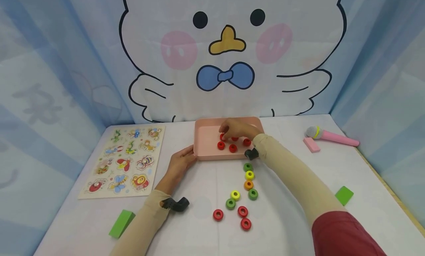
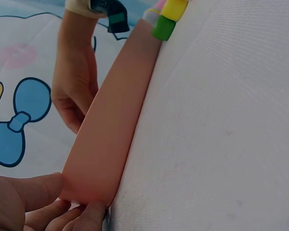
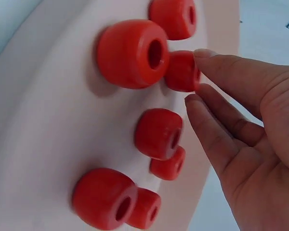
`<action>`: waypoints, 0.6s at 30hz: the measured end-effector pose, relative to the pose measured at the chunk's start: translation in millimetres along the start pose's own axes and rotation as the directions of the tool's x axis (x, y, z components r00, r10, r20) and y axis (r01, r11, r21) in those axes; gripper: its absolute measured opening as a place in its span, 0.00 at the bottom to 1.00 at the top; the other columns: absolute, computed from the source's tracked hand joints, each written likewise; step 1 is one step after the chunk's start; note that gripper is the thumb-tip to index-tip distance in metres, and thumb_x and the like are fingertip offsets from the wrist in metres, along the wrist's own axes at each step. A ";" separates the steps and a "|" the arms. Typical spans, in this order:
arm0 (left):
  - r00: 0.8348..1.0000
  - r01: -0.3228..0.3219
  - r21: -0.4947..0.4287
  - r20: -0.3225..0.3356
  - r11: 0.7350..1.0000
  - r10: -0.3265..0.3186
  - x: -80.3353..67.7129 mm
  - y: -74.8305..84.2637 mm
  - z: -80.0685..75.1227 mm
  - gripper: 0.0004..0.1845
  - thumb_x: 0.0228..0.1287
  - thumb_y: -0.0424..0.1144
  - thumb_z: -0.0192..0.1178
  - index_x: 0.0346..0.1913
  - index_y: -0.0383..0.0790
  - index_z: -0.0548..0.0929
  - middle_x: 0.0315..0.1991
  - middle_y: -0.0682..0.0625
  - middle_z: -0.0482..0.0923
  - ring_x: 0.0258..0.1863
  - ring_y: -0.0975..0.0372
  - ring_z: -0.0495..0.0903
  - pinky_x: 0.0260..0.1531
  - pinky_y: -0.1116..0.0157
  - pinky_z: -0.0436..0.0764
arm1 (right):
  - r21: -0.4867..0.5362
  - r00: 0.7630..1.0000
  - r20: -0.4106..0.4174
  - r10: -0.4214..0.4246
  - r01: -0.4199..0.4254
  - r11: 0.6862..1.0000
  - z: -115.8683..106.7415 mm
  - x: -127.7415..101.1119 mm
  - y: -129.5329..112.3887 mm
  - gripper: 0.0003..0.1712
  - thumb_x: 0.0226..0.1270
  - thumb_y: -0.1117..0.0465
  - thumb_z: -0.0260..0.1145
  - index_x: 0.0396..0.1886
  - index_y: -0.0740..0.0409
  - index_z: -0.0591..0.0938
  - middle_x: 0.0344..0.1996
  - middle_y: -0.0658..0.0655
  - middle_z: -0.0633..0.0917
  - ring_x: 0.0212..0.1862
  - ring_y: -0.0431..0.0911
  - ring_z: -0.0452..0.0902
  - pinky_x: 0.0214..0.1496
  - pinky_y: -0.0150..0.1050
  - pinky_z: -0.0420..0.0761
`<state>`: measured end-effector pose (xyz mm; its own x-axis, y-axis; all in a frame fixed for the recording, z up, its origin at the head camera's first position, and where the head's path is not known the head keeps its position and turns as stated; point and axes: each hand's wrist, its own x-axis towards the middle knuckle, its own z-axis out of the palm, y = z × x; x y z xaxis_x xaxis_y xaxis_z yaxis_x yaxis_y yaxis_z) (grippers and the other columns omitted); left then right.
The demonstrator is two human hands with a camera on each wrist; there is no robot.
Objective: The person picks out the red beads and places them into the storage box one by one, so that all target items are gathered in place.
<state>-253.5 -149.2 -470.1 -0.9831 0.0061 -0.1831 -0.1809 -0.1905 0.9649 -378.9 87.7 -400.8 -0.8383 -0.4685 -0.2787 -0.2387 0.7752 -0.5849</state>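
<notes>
Apparently pinched bead (image 3: 179,70), inside tray edge (image 1: 219,158)

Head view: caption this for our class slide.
Left hand holds the pink tray; right hand pinches a red bead inside.

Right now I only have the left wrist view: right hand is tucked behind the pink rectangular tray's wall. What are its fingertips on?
Observer: The right hand has its thumb and fingertips on a red barrel-shaped bead.
Operator: Alone in there?
Observer: No, several more red beads sit inside the tray.
Operator: Any red ones outside?
Observer: Three, on the white tabletop, nearer the person than the tray.
</notes>
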 end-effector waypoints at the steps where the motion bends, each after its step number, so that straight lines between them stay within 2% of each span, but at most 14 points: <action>1: 1.000 0.002 0.001 0.000 1.000 -0.002 0.0 0.0 0.3 0.26 0.68 0.25 0.57 0.69 0.29 0.69 0.67 0.38 0.69 0.65 0.53 0.70 0.62 0.63 0.73 | 0.000 1.000 -0.007 0.000 0.000 1.000 -1.2 -2.5 -0.2 0.20 0.64 0.57 0.71 0.56 0.51 0.82 0.49 0.52 0.80 0.45 0.52 0.76 0.48 0.43 0.82; 5: 1.000 -0.002 0.013 -0.005 1.000 0.002 -0.2 0.8 1.6 0.26 0.68 0.25 0.57 0.68 0.30 0.70 0.66 0.38 0.69 0.65 0.52 0.71 0.62 0.63 0.73 | -0.023 0.999 -0.036 -0.031 0.030 0.999 -6.2 -13.0 -0.6 0.23 0.64 0.57 0.71 0.58 0.52 0.81 0.52 0.51 0.80 0.48 0.51 0.75 0.51 0.44 0.81; 9: 1.000 -0.003 0.013 -0.002 1.000 0.003 -0.3 1.9 1.9 0.26 0.68 0.25 0.57 0.69 0.30 0.70 0.66 0.39 0.70 0.65 0.53 0.71 0.62 0.63 0.73 | -0.056 0.988 -0.072 -0.134 0.130 0.990 -7.3 -27.4 -1.5 0.22 0.64 0.61 0.71 0.58 0.56 0.82 0.53 0.53 0.81 0.52 0.49 0.76 0.55 0.43 0.81; 12: 1.000 0.000 0.007 -0.002 1.000 0.000 -0.6 2.0 1.6 0.27 0.67 0.24 0.56 0.69 0.30 0.69 0.67 0.39 0.70 0.65 0.54 0.70 0.62 0.63 0.73 | -0.070 0.973 -0.098 -0.211 0.205 0.976 -3.2 -42.6 -3.0 0.20 0.63 0.64 0.71 0.56 0.59 0.83 0.52 0.56 0.83 0.53 0.50 0.76 0.55 0.43 0.82; 18: 1.000 -0.003 -0.010 -0.002 1.000 0.003 -0.1 -0.5 1.1 0.26 0.67 0.24 0.57 0.68 0.29 0.69 0.66 0.37 0.69 0.65 0.53 0.70 0.62 0.63 0.73 | -0.066 0.955 -0.095 -0.282 0.277 0.959 14.2 -82.7 -2.4 0.19 0.63 0.65 0.71 0.54 0.60 0.84 0.50 0.58 0.84 0.53 0.52 0.78 0.56 0.41 0.81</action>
<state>-253.3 -148.0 -470.4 -0.9835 0.0038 -0.1809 -0.1780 -0.2001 0.9635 -302.1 118.6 -387.2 -0.7796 -0.6256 -0.0287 -0.4930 0.6413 -0.5880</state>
